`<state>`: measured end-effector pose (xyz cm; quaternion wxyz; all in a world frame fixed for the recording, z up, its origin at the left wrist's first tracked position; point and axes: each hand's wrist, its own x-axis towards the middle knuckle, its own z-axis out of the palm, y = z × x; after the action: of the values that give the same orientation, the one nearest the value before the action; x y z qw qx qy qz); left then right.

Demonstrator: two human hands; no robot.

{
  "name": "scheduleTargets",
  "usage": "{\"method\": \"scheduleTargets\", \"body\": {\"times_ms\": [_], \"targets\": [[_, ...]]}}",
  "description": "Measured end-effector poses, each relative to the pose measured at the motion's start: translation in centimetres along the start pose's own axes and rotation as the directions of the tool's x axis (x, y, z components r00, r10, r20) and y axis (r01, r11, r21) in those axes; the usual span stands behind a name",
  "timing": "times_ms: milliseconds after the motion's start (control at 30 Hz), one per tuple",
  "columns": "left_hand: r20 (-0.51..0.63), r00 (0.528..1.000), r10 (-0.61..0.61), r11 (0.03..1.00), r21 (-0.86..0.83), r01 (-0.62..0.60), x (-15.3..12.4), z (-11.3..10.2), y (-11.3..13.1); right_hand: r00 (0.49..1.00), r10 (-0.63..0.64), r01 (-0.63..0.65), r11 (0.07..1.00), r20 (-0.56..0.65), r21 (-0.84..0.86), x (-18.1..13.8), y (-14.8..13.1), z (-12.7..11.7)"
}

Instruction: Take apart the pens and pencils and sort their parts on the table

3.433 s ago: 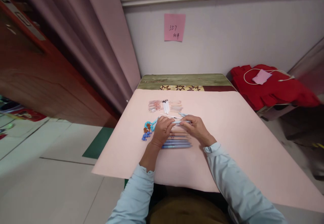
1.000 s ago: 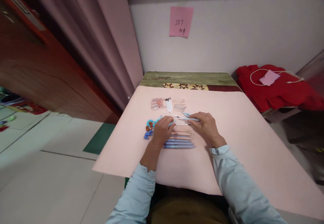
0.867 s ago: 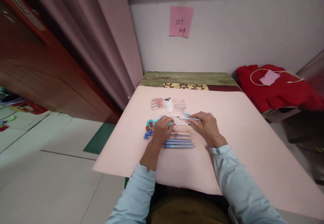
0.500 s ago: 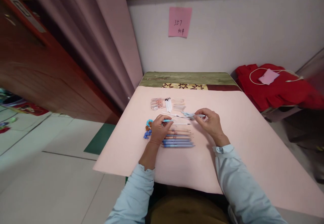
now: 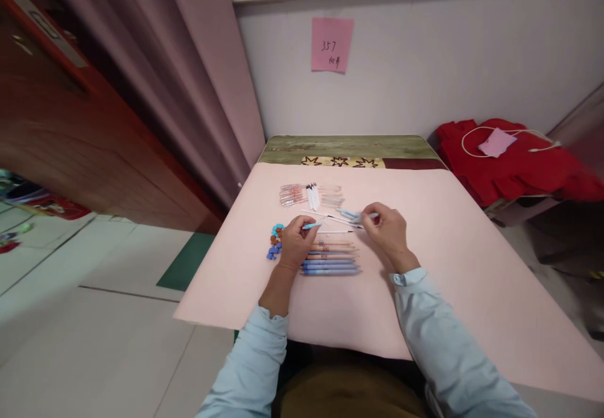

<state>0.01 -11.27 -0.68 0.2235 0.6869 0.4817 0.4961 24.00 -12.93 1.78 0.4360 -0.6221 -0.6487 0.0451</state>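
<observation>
My left hand (image 5: 295,243) is closed around a light blue pen part (image 5: 312,225) whose tip sticks out to the right. My right hand (image 5: 387,230) pinches another light blue pen piece (image 5: 352,216) a little farther back. Between and below my hands lies a row of assembled pens (image 5: 333,259), peach ones above blue ones, on the pink table cover (image 5: 425,279). A thin white refill (image 5: 330,218) lies just beyond them. Small blue and brown caps (image 5: 274,243) sit left of my left hand.
Farther back lie clear pen barrels and white refills with black tips (image 5: 311,196). A red cloth with a white cable (image 5: 509,160) sits to the right of the table. A pink note (image 5: 331,44) hangs on the wall. A curtain and wooden door stand at left.
My hands drew apart, separating one light blue pen into two pieces: the left keeps one part low, the right lifted the other and moved right and back.
</observation>
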Motion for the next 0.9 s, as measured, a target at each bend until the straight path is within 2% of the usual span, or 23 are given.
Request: {"method": "scheduleTargets", "body": {"times_ms": [100, 233, 333, 433, 567, 667, 900], "targets": [[0.017, 0.997, 0.070, 0.995, 0.064, -0.071, 0.0, 0.0, -0.3, 0.986, 0.011, -0.003, 0.999, 0.165, -0.045, -0.1, -0.4, 1.1], [0.060, 0.986, 0.154, 0.960, 0.229, -0.164, -0.1, -0.1, -0.3, 0.984, 0.024, -0.017, 0.999, 0.176, -0.042, -0.2, -0.3, 1.6], [0.081, 0.984, 0.157, 0.937, 0.303, -0.175, -0.3, 0.0, -0.2, 0.984, 0.024, -0.018, 0.999, 0.174, -0.035, -0.3, -0.2, 1.6], [0.083, 0.988, 0.133, 0.949, 0.277, -0.152, -0.4, 0.1, -0.3, 0.982, 0.005, 0.001, 1.000, 0.187, -0.031, -0.2, -0.1, 1.7], [0.016, 0.991, 0.133, 0.975, 0.175, -0.134, -0.2, 0.3, -0.4, 0.982, -0.001, 0.010, 0.999, 0.188, -0.047, -0.2, -0.1, 1.7], [0.011, 0.993, 0.121, 0.985, 0.126, -0.122, 0.0, 0.2, -0.2, 0.983, -0.016, 0.025, 0.999, 0.183, -0.045, -0.2, -0.1, 1.8], [-0.016, 0.995, 0.103, 0.982, 0.158, -0.099, 0.0, 0.1, -0.1, 0.986, -0.039, 0.047, 0.998, 0.165, -0.046, -0.3, -0.3, 1.8]]}}
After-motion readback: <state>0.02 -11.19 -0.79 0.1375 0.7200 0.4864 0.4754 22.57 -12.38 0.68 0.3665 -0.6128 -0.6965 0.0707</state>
